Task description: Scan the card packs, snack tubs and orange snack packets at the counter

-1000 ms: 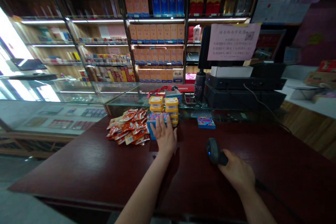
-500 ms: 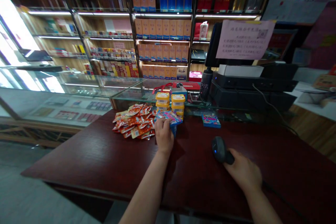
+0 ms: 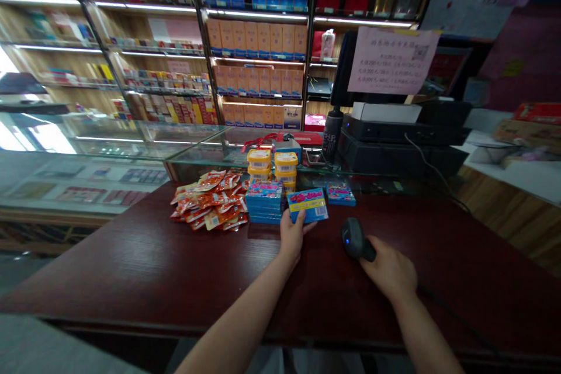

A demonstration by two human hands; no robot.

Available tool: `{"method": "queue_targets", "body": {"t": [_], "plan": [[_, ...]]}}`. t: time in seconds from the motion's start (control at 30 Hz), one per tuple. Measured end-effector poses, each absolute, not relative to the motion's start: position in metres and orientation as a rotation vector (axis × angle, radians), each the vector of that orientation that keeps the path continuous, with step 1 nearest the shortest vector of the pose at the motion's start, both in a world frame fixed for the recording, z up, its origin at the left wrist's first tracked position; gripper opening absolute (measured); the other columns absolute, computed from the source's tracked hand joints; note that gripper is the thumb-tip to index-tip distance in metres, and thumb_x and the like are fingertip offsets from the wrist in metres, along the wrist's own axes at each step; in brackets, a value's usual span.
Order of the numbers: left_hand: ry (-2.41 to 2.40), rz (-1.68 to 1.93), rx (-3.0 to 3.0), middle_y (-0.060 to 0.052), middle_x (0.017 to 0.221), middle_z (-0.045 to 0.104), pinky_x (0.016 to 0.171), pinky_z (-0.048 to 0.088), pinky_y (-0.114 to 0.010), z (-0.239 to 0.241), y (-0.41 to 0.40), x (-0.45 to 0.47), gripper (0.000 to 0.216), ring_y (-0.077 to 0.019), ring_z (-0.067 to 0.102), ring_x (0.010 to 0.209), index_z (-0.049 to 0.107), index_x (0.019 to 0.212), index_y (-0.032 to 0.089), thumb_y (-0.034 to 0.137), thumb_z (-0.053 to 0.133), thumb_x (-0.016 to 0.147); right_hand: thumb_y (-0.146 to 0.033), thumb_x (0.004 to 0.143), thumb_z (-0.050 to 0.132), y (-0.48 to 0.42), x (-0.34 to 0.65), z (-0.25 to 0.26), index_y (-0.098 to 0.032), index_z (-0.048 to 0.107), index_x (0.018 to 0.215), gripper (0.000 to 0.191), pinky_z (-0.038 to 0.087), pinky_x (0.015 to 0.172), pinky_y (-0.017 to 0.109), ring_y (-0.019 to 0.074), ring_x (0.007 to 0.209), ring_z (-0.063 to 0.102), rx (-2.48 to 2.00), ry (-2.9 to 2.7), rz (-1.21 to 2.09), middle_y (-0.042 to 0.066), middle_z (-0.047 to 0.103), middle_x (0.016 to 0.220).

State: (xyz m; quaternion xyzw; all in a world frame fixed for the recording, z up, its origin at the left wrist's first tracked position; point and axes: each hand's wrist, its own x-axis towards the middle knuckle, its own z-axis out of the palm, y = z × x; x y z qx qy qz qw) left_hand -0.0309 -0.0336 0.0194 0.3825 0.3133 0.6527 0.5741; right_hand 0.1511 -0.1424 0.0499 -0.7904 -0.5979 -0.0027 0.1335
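Observation:
My left hand (image 3: 293,236) is closed on a flat blue candy packet (image 3: 308,205), tilted so that its yellow band and barcode show. Just left of it stands a stack of similar blue packets (image 3: 265,203) with pink lettering. My right hand (image 3: 390,266) grips the handle of a black barcode scanner (image 3: 353,238), whose head points toward the packet and shows a small blue light. Another blue packet (image 3: 340,193) lies behind the scanner, near the glass. Yellow-lidded tubs (image 3: 286,162) are piled behind the stack, and a heap of orange snack sachets (image 3: 213,201) is at its left.
The dark red wooden counter (image 3: 175,280) carries all of this. Along its back runs a glass display case (image 3: 188,158). A monitor with a pink paper notice (image 3: 393,61) and black machines (image 3: 403,149) stand at the back right. Shelves of boxes (image 3: 258,38) line the wall.
My left hand has lifted a blue packet off the stack and brought it right, toward the scanner. The right hand still holds the scanner. The whole view has shifted a little.

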Motion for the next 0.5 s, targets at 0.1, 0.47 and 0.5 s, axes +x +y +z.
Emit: {"method": "queue_targets", "body": {"t": [0.1,0.47,0.5], "plan": [[0.675,1.475,0.765,-0.007,0.102,0.066,0.088,0.054,-0.045,0.01,-0.024,-0.033,0.052,-0.0214,0.064,0.096,0.055,0.1,0.016,0.036,0.081,0.061,-0.036,0.084,0.053,-0.143,0.15,0.054,-0.023,0.062,0.103,0.025,0.04,0.061,0.031,0.0268,0.081,0.069,-2.262,-1.734,-0.078,0.008,0.072,0.09],[0.726,1.554,0.776,-0.008,0.098,0.067,0.088,0.053,-0.047,-0.006,-0.012,-0.029,0.051,-0.0208,0.066,0.09,0.053,0.099,0.015,0.034,0.08,0.061,-0.042,0.07,0.067,-0.138,0.149,0.056,-0.015,0.068,0.098,0.039,0.05,0.084,0.038,0.0284,0.094,0.067,-1.563,-1.484,0.513,0.013,0.073,0.1],[0.731,1.554,0.771,-0.008,0.098,0.067,0.087,0.053,-0.046,-0.005,-0.012,-0.029,0.05,-0.0207,0.066,0.09,0.053,0.099,0.015,0.033,0.079,0.061,-0.043,0.069,0.068,-0.138,0.147,0.055,-0.015,0.068,0.098,0.04,0.05,0.084,0.039,0.0288,0.094,0.067,-1.563,-1.462,0.529,0.013,0.074,0.1]]}}
